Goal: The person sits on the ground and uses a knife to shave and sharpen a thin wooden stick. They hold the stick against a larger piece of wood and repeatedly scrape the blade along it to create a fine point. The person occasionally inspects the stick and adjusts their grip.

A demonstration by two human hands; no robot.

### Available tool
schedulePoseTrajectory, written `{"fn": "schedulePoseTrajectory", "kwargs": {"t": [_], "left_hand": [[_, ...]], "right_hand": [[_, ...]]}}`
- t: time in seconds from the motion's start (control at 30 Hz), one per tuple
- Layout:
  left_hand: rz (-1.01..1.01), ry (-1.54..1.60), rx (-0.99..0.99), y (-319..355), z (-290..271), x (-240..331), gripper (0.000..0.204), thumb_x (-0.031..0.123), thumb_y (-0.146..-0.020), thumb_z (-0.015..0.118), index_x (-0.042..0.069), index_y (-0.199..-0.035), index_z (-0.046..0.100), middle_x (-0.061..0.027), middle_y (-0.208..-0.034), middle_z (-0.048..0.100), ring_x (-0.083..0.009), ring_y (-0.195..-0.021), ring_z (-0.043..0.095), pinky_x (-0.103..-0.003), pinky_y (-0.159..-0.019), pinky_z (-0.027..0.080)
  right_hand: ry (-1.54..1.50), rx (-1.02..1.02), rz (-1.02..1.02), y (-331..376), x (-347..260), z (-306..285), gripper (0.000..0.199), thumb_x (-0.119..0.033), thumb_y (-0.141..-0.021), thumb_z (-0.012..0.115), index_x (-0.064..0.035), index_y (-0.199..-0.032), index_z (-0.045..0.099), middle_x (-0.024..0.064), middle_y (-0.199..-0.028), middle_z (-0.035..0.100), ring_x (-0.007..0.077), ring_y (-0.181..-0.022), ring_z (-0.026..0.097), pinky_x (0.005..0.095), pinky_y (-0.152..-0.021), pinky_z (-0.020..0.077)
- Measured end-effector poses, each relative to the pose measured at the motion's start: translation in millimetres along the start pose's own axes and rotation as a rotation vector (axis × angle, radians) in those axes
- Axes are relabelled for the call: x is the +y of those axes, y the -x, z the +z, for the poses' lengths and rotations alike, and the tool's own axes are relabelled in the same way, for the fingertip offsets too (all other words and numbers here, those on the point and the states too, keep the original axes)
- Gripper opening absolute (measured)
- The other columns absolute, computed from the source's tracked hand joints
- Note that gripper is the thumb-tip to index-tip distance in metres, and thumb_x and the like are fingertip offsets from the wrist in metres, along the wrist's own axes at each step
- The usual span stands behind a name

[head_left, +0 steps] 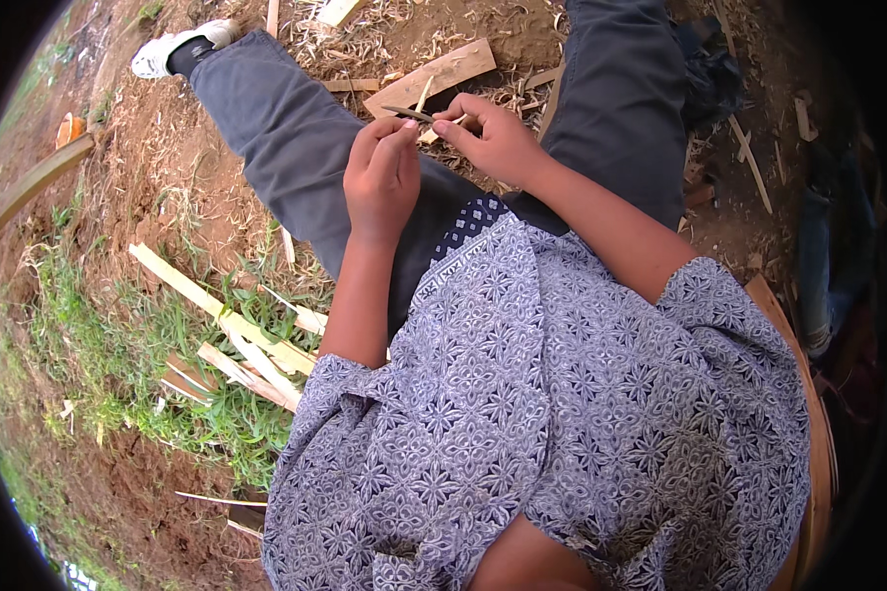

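Note:
Out in front of my lap, both hands are close together with fingertips pinched. My left hand (382, 177) is closed on the lower end of a thin pale wood strip (425, 93), which points up and away. My right hand (491, 143) pinches a narrow dark knife blade (406, 113); its tip points left and crosses the strip just above my left fingertips. Any handle on the blade is hidden by my right fingers. Beyond the hands a short flat plank (458, 65) lies on the ground between my legs.
Curled shavings (399, 30) litter the brown soil ahead. Split pale wood strips (217, 310) lie on the grass to my left. A curved wooden piece (30, 192) juts in at the far left. Dark cloth or plastic (712, 74) lies beyond my right leg.

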State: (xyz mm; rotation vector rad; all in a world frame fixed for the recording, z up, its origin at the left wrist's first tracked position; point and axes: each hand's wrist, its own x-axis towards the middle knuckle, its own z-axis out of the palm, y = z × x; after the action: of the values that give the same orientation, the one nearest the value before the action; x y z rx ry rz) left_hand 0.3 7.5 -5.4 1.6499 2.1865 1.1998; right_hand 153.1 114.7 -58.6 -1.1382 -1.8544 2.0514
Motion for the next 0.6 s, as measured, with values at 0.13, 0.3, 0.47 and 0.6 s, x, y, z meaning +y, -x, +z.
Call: {"fn": "schedulePoseTrajectory", "kwargs": {"t": [0.13, 0.3, 0.47, 0.6], "left_hand": [[0.039, 0.004, -0.011, -1.2, 1.6, 1.5, 0.019, -0.006, -0.088, 0.077, 0.005, -0.103, 0.072, -0.0113, -0.100, 0.073, -0.0275, -0.086, 0.073, -0.035, -0.075, 0.059], [0.045, 0.002, -0.005, -2.2, 2.5, 0.4, 0.021, -0.006, -0.087, 0.076, 0.004, -0.105, 0.073, -0.0119, -0.102, 0.072, -0.0279, -0.085, 0.072, -0.036, -0.073, 0.059], [0.012, 0.000, 0.036, -0.9, 0.8, -4.6, 0.015, -0.005, -0.090, 0.076, 0.003, -0.100, 0.069, -0.0124, -0.100, 0.074, -0.0274, -0.086, 0.074, -0.035, -0.075, 0.060], [0.042, 0.007, 0.045, -1.5, 4.0, -6.4, 0.013, -0.005, -0.091, 0.076, 0.002, -0.099, 0.068, -0.0126, -0.100, 0.075, -0.0264, -0.086, 0.075, -0.034, -0.074, 0.060]], "right_hand": [[0.138, 0.034, 0.156, -12.4, 16.0, -14.0, 0.026, -0.032, -0.102, 0.070, -0.0071, -0.109, 0.069, 0.0039, -0.082, 0.069, 0.0106, -0.071, 0.061, 0.0305, -0.065, 0.0476], [0.402, 0.220, 0.345, -42.2, 85.9, -12.0, 0.036, -0.046, -0.098, 0.070, -0.0119, -0.109, 0.071, 0.0135, -0.095, 0.075, 0.0282, -0.090, 0.074, 0.0423, -0.080, 0.0557], [0.092, 0.175, 0.183, -33.0, 45.4, -6.8, 0.035, -0.044, -0.099, 0.070, -0.0105, -0.112, 0.071, 0.0122, -0.093, 0.075, 0.0217, -0.086, 0.071, 0.0383, -0.077, 0.0542], [-0.089, -0.005, 0.023, -6.8, 5.2, -0.5, 0.027, -0.032, -0.103, 0.070, -0.0067, -0.113, 0.069, 0.0020, -0.082, 0.067, 0.0077, -0.071, 0.058, 0.0281, -0.064, 0.0454]]}}
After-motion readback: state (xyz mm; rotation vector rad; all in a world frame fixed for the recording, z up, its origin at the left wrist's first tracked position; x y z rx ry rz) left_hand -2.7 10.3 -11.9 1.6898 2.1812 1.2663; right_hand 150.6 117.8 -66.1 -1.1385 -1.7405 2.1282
